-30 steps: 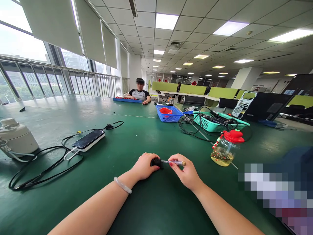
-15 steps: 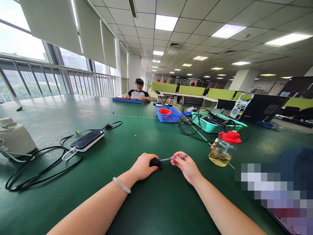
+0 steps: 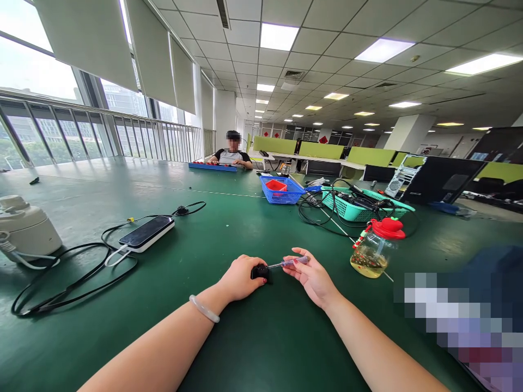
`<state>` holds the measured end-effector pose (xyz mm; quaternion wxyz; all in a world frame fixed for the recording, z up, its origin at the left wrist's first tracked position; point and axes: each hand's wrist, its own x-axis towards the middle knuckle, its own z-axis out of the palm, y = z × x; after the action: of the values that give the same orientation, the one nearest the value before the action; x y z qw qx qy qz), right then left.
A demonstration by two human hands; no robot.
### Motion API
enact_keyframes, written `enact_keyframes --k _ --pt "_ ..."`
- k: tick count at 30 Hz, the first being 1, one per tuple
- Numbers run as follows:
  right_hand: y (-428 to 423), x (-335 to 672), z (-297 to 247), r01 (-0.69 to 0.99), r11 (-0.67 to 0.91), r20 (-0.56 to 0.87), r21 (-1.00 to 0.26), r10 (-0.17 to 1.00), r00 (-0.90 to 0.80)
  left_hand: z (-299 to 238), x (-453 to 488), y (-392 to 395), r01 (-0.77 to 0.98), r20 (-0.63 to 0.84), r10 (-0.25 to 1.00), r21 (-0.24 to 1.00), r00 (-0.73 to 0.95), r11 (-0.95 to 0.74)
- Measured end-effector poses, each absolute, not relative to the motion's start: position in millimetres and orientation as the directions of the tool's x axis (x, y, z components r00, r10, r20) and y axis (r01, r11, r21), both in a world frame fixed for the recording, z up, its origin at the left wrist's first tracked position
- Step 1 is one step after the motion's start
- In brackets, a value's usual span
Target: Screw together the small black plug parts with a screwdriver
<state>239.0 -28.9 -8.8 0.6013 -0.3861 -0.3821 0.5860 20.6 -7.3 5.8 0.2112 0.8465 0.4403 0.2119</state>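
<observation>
My left hand (image 3: 242, 279) is closed around a small black object (image 3: 260, 271) at the middle of the green table. Its exact kind is too small to make out, and the fingers cover part of it. My right hand (image 3: 309, 276) grips a screwdriver (image 3: 295, 262) by its clear purplish handle, between thumb and fingers. The metal shaft points left, and its tip meets the black object's right side. A pale bangle (image 3: 204, 309) circles my left wrist.
A jar with a red lid (image 3: 372, 251) stands right of my right hand. Beyond lie a blue basket (image 3: 281, 196) and a teal basket (image 3: 347, 211) of cables. A white-edged device (image 3: 147, 234) with cords lies left. Another person (image 3: 232, 155) sits at the far end.
The fingers of my right hand have shifted and loosened along the screwdriver's handle. My left hand keeps its hold on the black object.
</observation>
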Motion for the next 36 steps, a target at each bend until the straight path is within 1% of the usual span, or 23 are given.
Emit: enact_keyframes --k 3,8,10,15,23,32,36 --pt "-28.4 239.3 -8.1 -0.42 0.029 0.013 -0.907 0.999 0.042 5.7 20.7 -7.1 0.658 0.171 0.836 0.543 0.522 -0.521" --pt "-27.2 241.5 -6.2 -0.424 0.14 0.074 -0.895 0.983 0.169 4.3 20.9 -5.8 0.661 0.173 0.835 0.536 0.522 -0.525" --pt "-27.7 242.3 -5.4 -0.418 0.167 0.094 -0.893 0.977 0.191 4.1 21.0 -5.6 0.663 0.172 0.835 0.535 0.522 -0.524" --pt "-31.4 240.3 -3.7 -0.382 0.181 0.128 -0.906 0.979 0.16 5.5 21.1 -6.5 0.667 0.162 0.835 0.53 0.526 -0.523" --pt "-40.5 232.3 3.1 -0.27 0.214 0.205 -0.939 0.977 0.062 7.3 20.9 -7.2 0.664 0.169 0.831 0.527 0.529 -0.53" --pt "-38.4 235.0 -2.8 -0.203 0.324 0.311 -0.924 0.946 0.093 7.1 21.1 -6.8 0.676 0.151 0.842 0.53 0.518 -0.512" --pt "-44.7 231.4 2.6 -0.124 0.402 0.394 -0.907 0.915 0.086 6.4 20.9 -6.1 0.674 0.148 0.843 0.536 0.517 -0.508"
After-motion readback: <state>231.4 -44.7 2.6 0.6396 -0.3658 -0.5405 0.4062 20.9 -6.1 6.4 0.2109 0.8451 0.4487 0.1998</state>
